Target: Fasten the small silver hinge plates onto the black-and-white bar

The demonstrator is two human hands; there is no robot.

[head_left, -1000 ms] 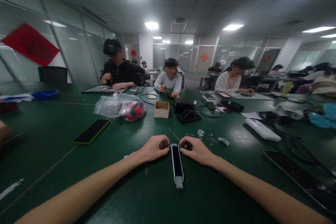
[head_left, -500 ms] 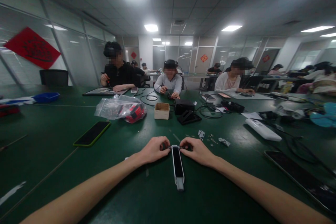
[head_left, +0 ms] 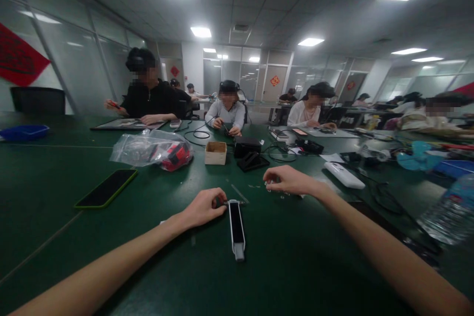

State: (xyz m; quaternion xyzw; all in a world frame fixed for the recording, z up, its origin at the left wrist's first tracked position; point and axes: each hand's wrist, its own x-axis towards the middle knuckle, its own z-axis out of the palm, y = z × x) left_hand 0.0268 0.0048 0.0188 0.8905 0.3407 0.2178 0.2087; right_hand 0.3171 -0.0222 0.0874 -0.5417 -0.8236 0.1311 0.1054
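A slim white-framed device (head_left: 237, 229) with a dark face and a grey end piece lies lengthwise on the green table. Across its far end runs a thin rod (head_left: 242, 202), sticking out to the right. My left hand (head_left: 207, 206) is closed at the left side of that end, thumb and forefinger pinching the rod there. My right hand (head_left: 284, 178) is out to the right and farther forward, fingers bent and apart over several small rings (head_left: 283, 196). Its palm and fingers partly cover the small parts beneath.
A green-edged phone (head_left: 107, 188) lies left. Beyond are a plastic bag (head_left: 148, 150) with red things, a small open box (head_left: 216, 153) and a black box (head_left: 247, 147). Right are a white case (head_left: 343, 175), cables and a water bottle (head_left: 450, 212). Co-workers sit opposite.
My right hand has left the device's far end and moved right and forward to the small rings. My left hand has stayed at the device. The view has turned right.
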